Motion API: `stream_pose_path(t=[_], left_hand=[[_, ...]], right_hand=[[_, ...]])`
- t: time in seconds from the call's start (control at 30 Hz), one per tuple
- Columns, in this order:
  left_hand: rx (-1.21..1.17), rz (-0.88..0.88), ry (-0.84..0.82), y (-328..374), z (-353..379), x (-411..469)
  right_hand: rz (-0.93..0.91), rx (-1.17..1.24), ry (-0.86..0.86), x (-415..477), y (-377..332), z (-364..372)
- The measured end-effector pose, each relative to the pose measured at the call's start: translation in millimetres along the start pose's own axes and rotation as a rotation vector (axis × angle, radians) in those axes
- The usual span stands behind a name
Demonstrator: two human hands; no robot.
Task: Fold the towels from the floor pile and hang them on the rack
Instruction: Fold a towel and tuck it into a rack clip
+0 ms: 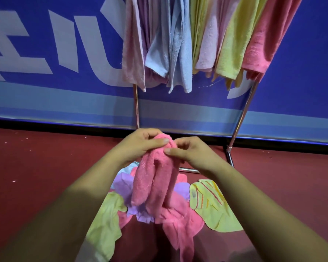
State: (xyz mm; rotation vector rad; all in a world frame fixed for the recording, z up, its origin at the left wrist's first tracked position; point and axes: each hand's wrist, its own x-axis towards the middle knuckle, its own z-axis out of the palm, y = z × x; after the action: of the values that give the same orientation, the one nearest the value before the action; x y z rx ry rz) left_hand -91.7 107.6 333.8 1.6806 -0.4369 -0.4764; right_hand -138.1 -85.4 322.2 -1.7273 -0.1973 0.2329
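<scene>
Both hands meet at the top of a pink towel. The left hand and right hand each pinch its upper edge between thumb and curled fingers, thumbs nearly touching. The towel hangs below the hands in two bunched lobes, not yet folded flat. Its lower end reaches the floor pile, a heap of yellow, purple and pink towels directly beneath the forearms on the red floor. Beyond the hands stands the rack, its legs just past the fingertips. The hung towels are crowded side by side above; the rail itself is out of view.

Likely faults from here:
- With the grips so close together the edge stays gathered, which would give a crooked fold.
- Whether the hanging end is free of the pink cloth below cannot be told, and lifting may drag another piece up.
- On the packed rack, pushing in one more towel could dislodge its neighbours.
</scene>
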Motion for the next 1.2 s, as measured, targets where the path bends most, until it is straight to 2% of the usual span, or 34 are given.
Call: stream_pose_path(t=[0.07,0.13,0.17,0.23,0.33,0.4,0.47,0.57,0.67,0.77,0.83,0.9,0.97,1.07,1.2], left_hand=[[0.156,-0.026,-0.023,1,-12,0],[0.357,-0.077,-0.063,-3,-24,-2],[0.382,-0.084,-0.058,-6,-27,-3],[0.260,-0.051,0.051,-9,-30,-4],[-0.142,-0.003,0.235,-4,-28,0],[-0.327,0.046,0.316,1,-24,3],[-0.359,0.093,0.355,5,-17,4],[-0.190,0.093,0.298,6,-8,3],[0.000,0.057,0.163,5,3,0],[-0.008,0.051,0.126,-1,5,2],[-0.052,-0.001,0.068,-4,-2,2],[0.044,-0.055,0.022,-7,-10,2],[0.111,-0.024,0.069,-10,-12,2],[0.013,0.075,0.176,-7,-9,4],[0.108,0.122,0.099,-3,-1,5]], right_hand=[[-0.029,0.020,0.148,2,0,-7],[-0.039,0.174,0.293,3,-2,-17],[-0.036,0.261,0.348,4,-2,-22],[-0.007,0.336,0.433,5,-1,-31],[0.021,0.312,0.500,4,0,-38],[0.049,0.264,0.463,4,2,-38],[0.067,0.203,0.336,2,3,-36],[0.096,0.172,0.114,0,4,-25],[0.063,0.156,0.022,-2,0,-10],[-0.012,0.065,0.016,-1,0,-4],[-0.062,0.079,0.115,0,-1,-5],[-0.063,0.234,0.237,4,-3,-11],[-0.014,0.404,0.280,6,-2,-19],[0.054,0.214,0.266,6,3,-21],[0.031,0.107,0.144,3,5,-11]])
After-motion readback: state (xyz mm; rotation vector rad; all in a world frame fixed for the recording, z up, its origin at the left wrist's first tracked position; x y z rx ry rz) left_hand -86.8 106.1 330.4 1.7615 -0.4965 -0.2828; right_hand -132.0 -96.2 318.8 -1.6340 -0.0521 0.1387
